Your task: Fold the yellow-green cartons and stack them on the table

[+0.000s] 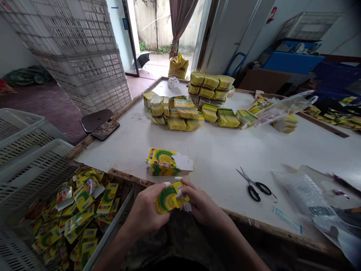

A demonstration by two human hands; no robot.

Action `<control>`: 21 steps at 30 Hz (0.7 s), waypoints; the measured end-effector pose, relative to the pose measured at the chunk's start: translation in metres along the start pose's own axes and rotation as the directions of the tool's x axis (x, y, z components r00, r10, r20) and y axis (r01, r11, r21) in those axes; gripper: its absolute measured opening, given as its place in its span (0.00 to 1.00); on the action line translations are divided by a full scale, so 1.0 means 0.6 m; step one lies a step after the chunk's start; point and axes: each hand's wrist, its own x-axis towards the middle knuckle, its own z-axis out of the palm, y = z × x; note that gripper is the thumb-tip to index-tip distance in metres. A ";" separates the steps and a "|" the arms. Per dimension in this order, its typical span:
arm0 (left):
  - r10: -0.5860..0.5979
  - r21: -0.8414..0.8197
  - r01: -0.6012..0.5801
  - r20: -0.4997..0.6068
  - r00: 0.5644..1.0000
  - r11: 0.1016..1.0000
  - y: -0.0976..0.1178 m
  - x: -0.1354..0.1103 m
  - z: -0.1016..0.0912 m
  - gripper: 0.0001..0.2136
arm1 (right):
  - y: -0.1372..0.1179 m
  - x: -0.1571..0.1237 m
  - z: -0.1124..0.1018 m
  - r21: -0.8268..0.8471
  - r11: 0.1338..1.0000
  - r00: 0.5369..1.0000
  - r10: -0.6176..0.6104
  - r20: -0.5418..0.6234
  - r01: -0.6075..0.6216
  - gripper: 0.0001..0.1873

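My left hand [146, 212] and my right hand [201, 205] together hold one small yellow-and-green carton [169, 197] just below the near edge of the white table [225, 150]. Both hands have white-tipped fingers on the carton's top edge. Just beyond them, on the table, lies a short stack of flat cartons [166, 162] of the same print, with white flaps pointing right.
A white crate [118, 222] at my left holds several loose folded cartons. Bundles of flat cartons [194, 109] are piled at the table's far side. Black scissors [255, 184] and clear plastic bags [310, 199] lie at right; two phones [100, 124] rest on the left edge.
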 end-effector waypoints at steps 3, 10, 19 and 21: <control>0.004 0.033 -0.003 -0.023 1.000 0.999 0.005 0.003 -0.003 0.22 | 0.000 0.005 0.017 0.205 0.978 0.990 0.066 -0.126 -0.039 0.26; -0.090 -0.063 0.086 -0.068 0.994 0.994 0.002 -0.013 0.011 0.26 | -0.010 0.009 0.044 0.333 0.942 0.984 0.103 -0.148 -0.049 0.36; -0.292 -0.024 0.295 -0.231 0.928 0.955 -0.074 -0.066 -0.021 0.27 | -0.022 0.065 0.038 -0.071 0.997 0.974 -0.030 -0.227 0.014 0.38; -0.340 0.073 0.408 -0.433 0.835 0.910 -0.107 -0.079 -0.052 0.29 | -0.009 0.093 0.022 -0.223 0.969 0.933 0.021 -0.358 -0.107 0.22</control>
